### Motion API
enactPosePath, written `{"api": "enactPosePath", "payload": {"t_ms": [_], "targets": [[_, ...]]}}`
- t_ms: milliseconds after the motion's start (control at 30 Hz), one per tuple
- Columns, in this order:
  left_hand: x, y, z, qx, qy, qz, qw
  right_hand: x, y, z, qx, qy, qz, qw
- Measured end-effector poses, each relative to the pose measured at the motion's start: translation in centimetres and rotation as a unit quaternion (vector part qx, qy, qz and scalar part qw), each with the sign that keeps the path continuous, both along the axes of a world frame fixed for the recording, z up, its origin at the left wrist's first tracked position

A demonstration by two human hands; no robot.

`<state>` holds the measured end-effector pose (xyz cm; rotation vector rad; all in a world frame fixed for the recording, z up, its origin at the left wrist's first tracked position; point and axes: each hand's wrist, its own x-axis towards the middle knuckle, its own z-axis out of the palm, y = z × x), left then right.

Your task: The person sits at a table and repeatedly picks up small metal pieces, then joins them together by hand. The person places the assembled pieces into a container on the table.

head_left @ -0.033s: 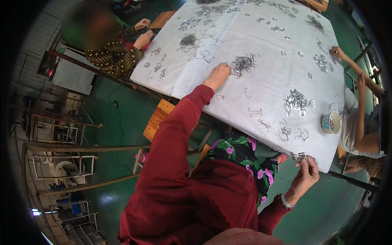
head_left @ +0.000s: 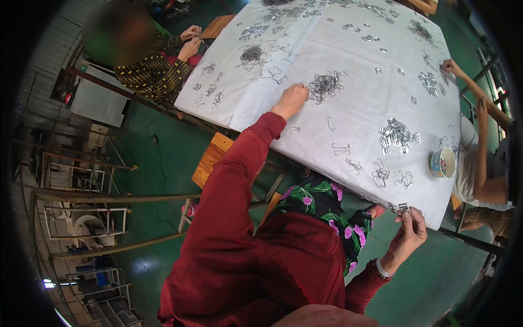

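Observation:
My left hand (head_left: 291, 101) reaches out over the white-covered table with its fingers drawn together. Its fingertips are at the left edge of a tangled pile of thin bent wire pieces (head_left: 325, 85); what they pinch, if anything, is too small to make out. My right hand (head_left: 409, 234) is at the table's near right edge, thumb and fingers closed on a small silver metal buckle (head_left: 403, 207). Between my hands lie loose bent wires (head_left: 380, 175). A heap of similar silver buckles (head_left: 399, 136) sits farther back on the right.
A patterned tub (head_left: 442, 163) with small things inside stands near the right edge of the table (head_left: 348, 54). Other people's hands (head_left: 190, 43) work at the left and right sides. A wooden bench (head_left: 213, 162) is at the near left.

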<state>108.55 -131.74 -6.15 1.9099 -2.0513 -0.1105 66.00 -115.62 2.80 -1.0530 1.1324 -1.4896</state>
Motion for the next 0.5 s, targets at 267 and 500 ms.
{"api": "enactPosePath", "payload": {"t_ms": [267,500], "targets": [[-8.7,-1.4,4.4,-0.046,0.197,-0.063,0.977,0.1,0.3,0.1,0.056,0.028,-0.035,0.997],[-23.8,9.5,10.2,0.181,0.509,-0.315,0.781,0.9,0.5,-1.5,0.077,-0.076,-0.06,0.992]]}}
